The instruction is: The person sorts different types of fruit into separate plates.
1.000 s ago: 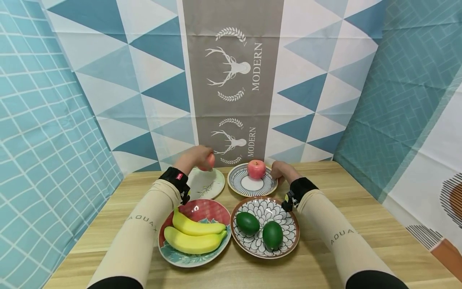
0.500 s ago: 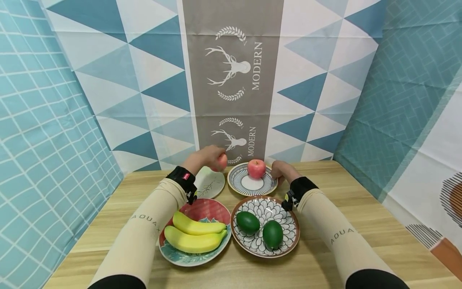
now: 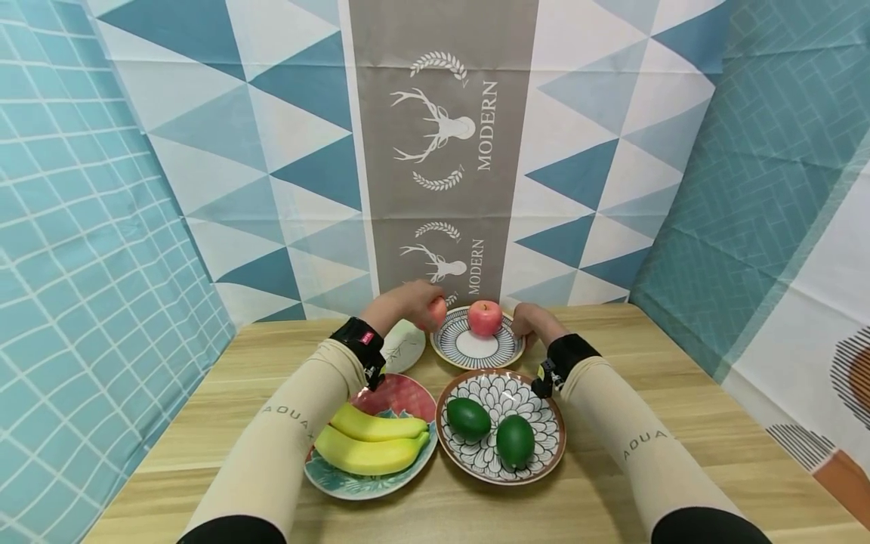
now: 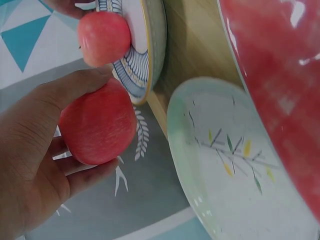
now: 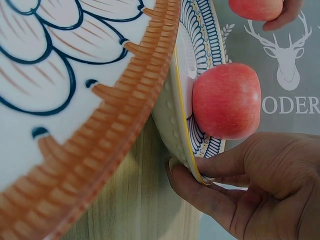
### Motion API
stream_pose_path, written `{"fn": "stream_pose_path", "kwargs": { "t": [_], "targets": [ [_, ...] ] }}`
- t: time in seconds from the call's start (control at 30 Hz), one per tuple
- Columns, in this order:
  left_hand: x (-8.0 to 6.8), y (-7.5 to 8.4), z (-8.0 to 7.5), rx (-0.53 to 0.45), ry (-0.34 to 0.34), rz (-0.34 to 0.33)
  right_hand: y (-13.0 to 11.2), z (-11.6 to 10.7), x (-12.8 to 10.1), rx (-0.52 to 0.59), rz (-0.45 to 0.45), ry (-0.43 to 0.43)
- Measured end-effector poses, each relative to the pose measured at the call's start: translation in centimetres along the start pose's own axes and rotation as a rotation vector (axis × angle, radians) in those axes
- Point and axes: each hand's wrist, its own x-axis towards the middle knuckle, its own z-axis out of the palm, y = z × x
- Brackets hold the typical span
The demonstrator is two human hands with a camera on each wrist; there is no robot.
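My left hand [image 3: 413, 301] grips a red apple [image 4: 98, 122], thumb on one side and fingers curled round the other. It holds the apple above the left rim of a blue-and-white striped plate [image 3: 448, 351]. On that plate sits a second apple [image 3: 485, 319], toward the back right. My right hand [image 3: 535, 323] pinches the plate's right rim, the thumb over the edge and the fingers beneath, as the right wrist view shows. Left of the striped plate lies a pale green plate [image 3: 405, 349] with a twig pattern, partly hidden behind my left hand and wrist.
Nearer to me, a red-and-green plate [image 3: 340, 483] bears two bananas [image 3: 370, 451]. Beside it, a brown-rimmed petal-pattern plate [image 3: 559, 442] holds two dark green avocado-like fruits [image 3: 515, 441]. A patterned cloth wall [image 3: 435, 151] rises behind the wooden table [image 3: 666, 378].
My left hand has carried the apple rightward, from over the pale green plate to the striped plate's left edge. My right hand has stayed at the striped plate's rim.
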Motion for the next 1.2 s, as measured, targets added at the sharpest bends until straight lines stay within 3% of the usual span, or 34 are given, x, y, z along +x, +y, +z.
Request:
{"fn": "stream_pose_path", "kwargs": {
  "t": [0.27,0.57,0.83,1.2],
  "targets": [
    [0.5,1.7,0.7,0.005,-0.01,0.079,0.2,0.2,0.7,-0.009,0.019,0.001],
    [1.3,2.6,1.8,0.032,0.011,0.117,0.0,0.3,0.2,-0.009,0.012,0.017],
    [2.0,3.0,3.2,0.001,0.012,0.064,-0.1,0.3,0.0,-0.017,0.004,0.01],
    [2.2,3.8,3.7,-0.031,-0.01,-0.014,-0.1,0.4,1.0,-0.041,0.026,-0.005]
  ]
}}
